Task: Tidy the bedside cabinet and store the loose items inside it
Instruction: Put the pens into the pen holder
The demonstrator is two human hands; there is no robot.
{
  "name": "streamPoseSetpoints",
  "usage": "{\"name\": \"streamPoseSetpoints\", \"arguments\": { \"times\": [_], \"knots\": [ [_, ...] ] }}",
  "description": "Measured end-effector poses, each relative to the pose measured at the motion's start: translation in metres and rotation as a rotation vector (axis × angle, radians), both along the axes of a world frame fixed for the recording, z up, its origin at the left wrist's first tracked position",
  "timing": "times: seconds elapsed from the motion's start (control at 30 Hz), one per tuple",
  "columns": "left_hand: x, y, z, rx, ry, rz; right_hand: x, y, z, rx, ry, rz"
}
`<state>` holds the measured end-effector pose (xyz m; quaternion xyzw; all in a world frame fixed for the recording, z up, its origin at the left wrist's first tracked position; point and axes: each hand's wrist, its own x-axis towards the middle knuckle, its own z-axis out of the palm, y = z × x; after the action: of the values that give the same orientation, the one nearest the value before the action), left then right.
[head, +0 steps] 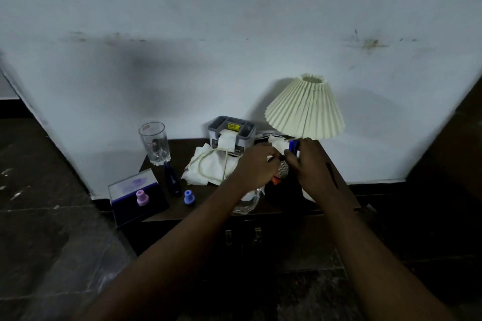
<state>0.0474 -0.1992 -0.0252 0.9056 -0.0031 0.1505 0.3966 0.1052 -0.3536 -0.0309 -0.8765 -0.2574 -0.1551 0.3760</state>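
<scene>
The dark wooden bedside cabinet [187,147] stands against the wall, its top cluttered. My left hand [254,164] and my right hand [309,161] meet over the right part of the top. My right hand grips a small blue and white object [294,145]. My left hand pinches something small beside a mesh-patterned item [283,170]; what it is stays unclear. White tissues [208,167] with a cream cable [202,161] lie in the middle. A dark blue bottle [172,180], a blue cap [188,197] and a pink cap [142,197] sit at the left.
A tall empty glass [155,142] stands at the back left. A grey organiser [232,130] and a pleated cream lamp [305,108] are at the back. A dark box [137,197] overhangs the left front corner. A clear glass vessel [246,202] sits at the front edge. Two door handles [243,236] show below.
</scene>
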Motion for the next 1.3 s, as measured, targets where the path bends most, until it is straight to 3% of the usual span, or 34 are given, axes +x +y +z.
{"name": "streamPoseSetpoints", "arguments": {
  "times": [0.13, 0.27, 0.37, 0.6, 0.8, 1.03, 1.2, 1.3],
  "knots": [
    [0.038, -0.007, 0.038, 0.532, 0.434, -0.198, -0.006, -0.003, -0.003, 0.148, 0.067, -0.060],
    [0.058, -0.027, 0.043, 0.851, 0.703, -0.319, -0.007, -0.004, -0.007, 0.212, 0.076, -0.082],
    [0.073, -0.032, 0.033, 0.992, 0.724, -0.267, -0.005, -0.008, -0.010, 0.198, 0.088, -0.062],
    [0.076, -0.033, 0.023, 1.095, 0.768, -0.322, -0.003, -0.011, -0.013, 0.215, 0.228, 0.042],
    [0.065, -0.025, 0.046, 0.914, 0.573, -0.290, -0.005, -0.015, -0.004, 0.245, 0.230, 0.029],
    [0.043, -0.003, 0.067, 0.695, 0.351, -0.152, -0.007, -0.017, 0.024, 0.090, 0.185, 0.072],
    [0.030, 0.004, 0.052, 0.533, 0.289, -0.134, -0.008, -0.010, 0.028, 0.162, 0.516, 0.080],
    [0.026, 0.002, 0.044, 0.440, 0.246, -0.123, -0.003, -0.005, 0.032, 0.137, 0.593, 0.051]
  ]
}}
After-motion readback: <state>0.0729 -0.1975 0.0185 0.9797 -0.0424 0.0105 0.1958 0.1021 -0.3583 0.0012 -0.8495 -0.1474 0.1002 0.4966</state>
